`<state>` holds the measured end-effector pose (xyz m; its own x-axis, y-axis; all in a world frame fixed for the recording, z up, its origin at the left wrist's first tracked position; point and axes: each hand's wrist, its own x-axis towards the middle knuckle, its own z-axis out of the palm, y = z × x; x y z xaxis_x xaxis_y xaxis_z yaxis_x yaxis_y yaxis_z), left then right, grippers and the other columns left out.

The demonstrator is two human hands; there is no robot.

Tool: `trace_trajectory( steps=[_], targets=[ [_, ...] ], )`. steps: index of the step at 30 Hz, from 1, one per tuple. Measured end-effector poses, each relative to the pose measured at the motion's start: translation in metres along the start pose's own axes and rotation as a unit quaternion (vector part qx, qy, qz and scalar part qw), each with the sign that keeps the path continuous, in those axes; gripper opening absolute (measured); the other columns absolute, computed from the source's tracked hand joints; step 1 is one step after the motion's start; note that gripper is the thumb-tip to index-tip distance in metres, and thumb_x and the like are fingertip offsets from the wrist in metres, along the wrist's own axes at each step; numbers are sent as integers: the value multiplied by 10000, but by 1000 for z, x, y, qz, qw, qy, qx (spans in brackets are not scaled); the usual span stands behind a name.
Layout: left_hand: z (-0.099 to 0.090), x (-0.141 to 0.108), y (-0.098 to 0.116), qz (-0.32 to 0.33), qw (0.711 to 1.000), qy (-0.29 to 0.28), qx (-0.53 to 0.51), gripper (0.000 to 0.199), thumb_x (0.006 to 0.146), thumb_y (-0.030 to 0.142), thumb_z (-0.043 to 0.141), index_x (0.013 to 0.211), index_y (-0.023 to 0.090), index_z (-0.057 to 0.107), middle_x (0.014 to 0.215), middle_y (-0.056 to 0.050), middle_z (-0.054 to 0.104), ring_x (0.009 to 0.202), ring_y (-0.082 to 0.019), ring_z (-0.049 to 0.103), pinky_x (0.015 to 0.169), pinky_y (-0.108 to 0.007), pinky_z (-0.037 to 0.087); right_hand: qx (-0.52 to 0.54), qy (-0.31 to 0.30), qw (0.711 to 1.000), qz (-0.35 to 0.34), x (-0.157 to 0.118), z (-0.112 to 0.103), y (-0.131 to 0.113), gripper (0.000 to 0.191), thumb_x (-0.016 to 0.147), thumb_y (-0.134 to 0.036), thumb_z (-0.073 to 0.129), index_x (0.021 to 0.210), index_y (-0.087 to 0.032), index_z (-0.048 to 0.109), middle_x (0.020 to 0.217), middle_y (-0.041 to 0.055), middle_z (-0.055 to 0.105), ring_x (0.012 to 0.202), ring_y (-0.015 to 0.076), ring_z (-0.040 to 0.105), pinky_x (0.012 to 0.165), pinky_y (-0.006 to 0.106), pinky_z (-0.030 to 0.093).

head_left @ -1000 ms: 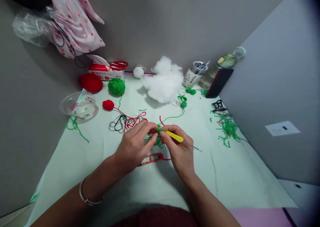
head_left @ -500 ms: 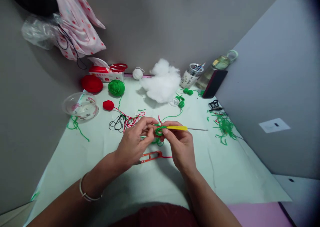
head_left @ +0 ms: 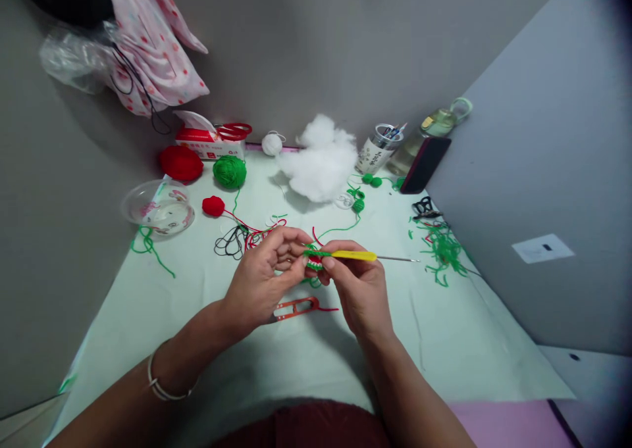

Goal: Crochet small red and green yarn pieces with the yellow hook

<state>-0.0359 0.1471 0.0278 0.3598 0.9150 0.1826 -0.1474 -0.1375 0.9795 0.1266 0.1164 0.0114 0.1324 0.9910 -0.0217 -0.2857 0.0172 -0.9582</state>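
Visibly, crochet piece [head_left: 315,261] looks green, with red and white.

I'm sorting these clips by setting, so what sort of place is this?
Probably a small craft corner, at home or in a shared room: a cloth-covered table against plain walls, with a green yarn ball, fluffy white stuffing and a yellow-handled hook in use.

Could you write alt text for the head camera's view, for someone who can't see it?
Left hand and right hand hold a small green, red and white yarn piece, the right also holding a yellow hook. Around them on pale cloth lie orange snips, a green ball, white stuffing, a bowl and green scraps.
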Motion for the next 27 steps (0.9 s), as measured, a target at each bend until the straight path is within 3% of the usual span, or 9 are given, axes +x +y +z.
trace_trajectory(
  steps=[6,15,21,24,27],
  targets=[
    [0,-2,-1,22,1000,7,-9,70,969,165,640,1021,212,644,872,-14,784,786,-160,804,797,-292,695,-5,-4,1000,-30,-1,-1,1,124,884,-346,831,965,-263,788,781,-17,725,667,134,640,642,272,539],
    [-3,-5,6,-19,999,19,-48,62,921,154,687,946,210,691,830,-6,775,744,-152,786,735,-272,679,-21,1,999,-28,-6,8,-8,139,813,-300,870,916,-263,786,811,-6,752,702,156,688,683,300,590],
    [-2,1,10,-50,996,-28,-68,40,947,183,661,983,197,672,813,-10,790,726,-160,799,740,-284,677,9,9,999,-32,-4,3,-3,72,855,-261,824,918,-273,791,783,-23,745,690,132,663,644,256,557],
    [2,2,7,-17,1000,-17,1,57,968,198,615,1022,215,621,828,-11,807,748,-160,806,730,-269,666,-3,28,999,-32,-3,3,-4,97,842,-297,839,918,-264,787,762,-24,734,651,130,630,625,266,551],
    [4,1,0,66,984,22,161,142,938,171,604,1065,236,606,863,-4,815,779,-162,808,726,-259,644,-38,43,997,-42,-4,8,-9,121,810,-286,849,905,-255,782,822,0,749,734,164,681,699,306,590]
  ],
)
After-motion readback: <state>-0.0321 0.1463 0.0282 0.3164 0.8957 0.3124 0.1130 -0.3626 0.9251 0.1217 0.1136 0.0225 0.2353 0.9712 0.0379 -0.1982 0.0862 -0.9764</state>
